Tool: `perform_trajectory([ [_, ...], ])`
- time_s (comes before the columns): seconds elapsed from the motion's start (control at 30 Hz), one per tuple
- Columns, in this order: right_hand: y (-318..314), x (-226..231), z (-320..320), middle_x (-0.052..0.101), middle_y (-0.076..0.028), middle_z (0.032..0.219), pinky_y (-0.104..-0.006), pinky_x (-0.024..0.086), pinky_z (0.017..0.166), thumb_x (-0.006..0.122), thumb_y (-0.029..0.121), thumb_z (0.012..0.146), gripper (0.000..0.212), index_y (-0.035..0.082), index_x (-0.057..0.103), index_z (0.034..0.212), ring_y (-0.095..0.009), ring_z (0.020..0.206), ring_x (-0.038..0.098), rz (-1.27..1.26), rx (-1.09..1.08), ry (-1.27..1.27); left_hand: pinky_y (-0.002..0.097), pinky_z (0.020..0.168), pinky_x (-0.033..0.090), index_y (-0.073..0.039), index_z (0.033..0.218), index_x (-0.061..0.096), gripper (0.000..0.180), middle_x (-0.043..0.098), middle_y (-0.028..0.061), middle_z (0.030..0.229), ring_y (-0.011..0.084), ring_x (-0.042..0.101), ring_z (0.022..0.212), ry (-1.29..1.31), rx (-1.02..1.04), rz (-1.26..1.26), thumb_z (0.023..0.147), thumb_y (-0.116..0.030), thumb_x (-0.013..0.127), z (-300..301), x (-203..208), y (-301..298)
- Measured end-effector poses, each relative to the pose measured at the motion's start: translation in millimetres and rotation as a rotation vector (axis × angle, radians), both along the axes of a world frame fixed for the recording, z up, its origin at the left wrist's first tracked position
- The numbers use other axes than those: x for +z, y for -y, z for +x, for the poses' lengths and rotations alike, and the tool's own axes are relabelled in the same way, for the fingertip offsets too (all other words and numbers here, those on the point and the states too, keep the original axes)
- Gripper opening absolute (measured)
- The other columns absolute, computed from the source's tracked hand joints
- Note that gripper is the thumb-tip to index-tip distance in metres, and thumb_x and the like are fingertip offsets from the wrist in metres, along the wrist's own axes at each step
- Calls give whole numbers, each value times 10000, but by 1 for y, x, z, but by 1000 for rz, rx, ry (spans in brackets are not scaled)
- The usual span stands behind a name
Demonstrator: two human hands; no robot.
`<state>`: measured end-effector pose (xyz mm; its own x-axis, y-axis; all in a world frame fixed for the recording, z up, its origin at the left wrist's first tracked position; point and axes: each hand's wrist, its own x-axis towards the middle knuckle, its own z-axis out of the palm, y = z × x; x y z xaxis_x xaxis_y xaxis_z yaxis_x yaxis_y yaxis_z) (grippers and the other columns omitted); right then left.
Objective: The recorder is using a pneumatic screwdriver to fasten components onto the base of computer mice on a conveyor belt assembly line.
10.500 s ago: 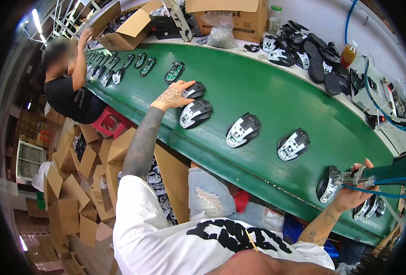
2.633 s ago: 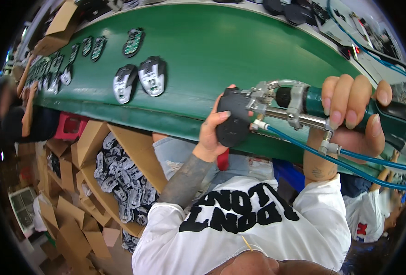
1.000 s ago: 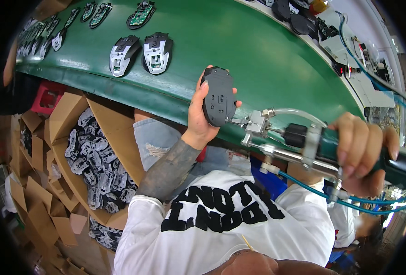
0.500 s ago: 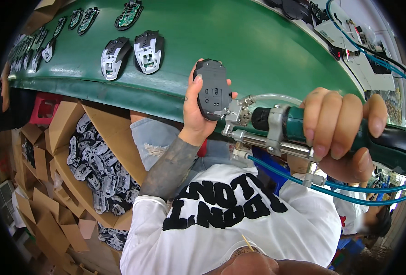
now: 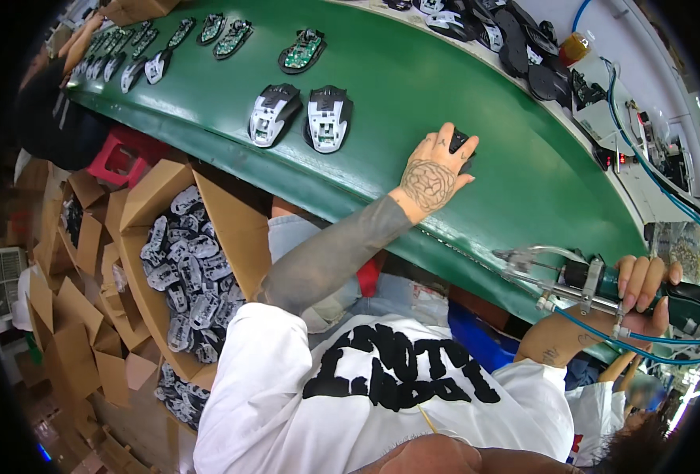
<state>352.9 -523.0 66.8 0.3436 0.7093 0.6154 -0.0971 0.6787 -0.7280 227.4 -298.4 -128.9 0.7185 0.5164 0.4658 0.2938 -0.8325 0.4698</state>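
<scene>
The left hand (image 5: 431, 175) grasps the dark mouse (image 5: 460, 143) beneath it on the worktop (image 5: 405, 71), best steadied flat and lightly, while the right hand (image 5: 641, 291), well apart and wrapped around the hose-fed driver (image 5: 600, 281), ideally holds it clear.

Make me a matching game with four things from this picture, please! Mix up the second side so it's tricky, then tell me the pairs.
Things:
1. Left hand
2. Plastic stool
3. Power screwdriver
4. Big open cardboard box

Matches:
A. Held in the right hand
B. Has a pile of grey mouse shells inside
C. On a dark computer mouse
D. Bright red

Right pairs: 1-C, 2-D, 3-A, 4-B
</scene>
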Motion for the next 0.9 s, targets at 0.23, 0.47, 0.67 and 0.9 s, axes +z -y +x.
perform_trajectory([
  [0.23, -28, -6, -10, 445, -38, 633, -304, 378, 564, 514, 114, 824, 337, 24, 375, 1118, -142, 536, 462, -22, -78, 55, 433, 908, 419, -107, 1210, 501, 577, 430, 194, 1210, 373, 471, 1073, 227, -40, -110, 734, -361, 706, -19, 15, -22],
  [0.47, -62, 1, -23, 454, -44, 638, -312, 384, 567, 506, 135, 840, 324, 29, 385, 1122, -156, 538, 468, 76, 1, 22, 444, 883, 413, -84, 1170, 525, 523, 464, 190, 1214, 376, 467, 1070, -164, 509, 181, 757, -375, 658, -90, 0, -85],
  [0.67, -70, -10, -26, 458, -35, 653, -341, 377, 584, 516, 163, 842, 327, 84, 431, 1149, -167, 559, 472, 145, 33, -12, 473, 868, 465, -163, 1334, 379, 537, 467, 129, 1233, 306, 515, 1062, 985, -219, -1634, 857, -314, 574, -84, 30, -5],
  [0.9, -86, -22, -31, 455, -43, 649, -348, 378, 599, 516, 173, 834, 324, 109, 440, 1142, -183, 551, 459, 109, 20, -50, 555, 898, 441, -224, 1390, 275, 606, 437, 118, 1285, 299, 502, 1115, 1098, -525, -2071, 848, -317, 528, -71, 7, 42],
])
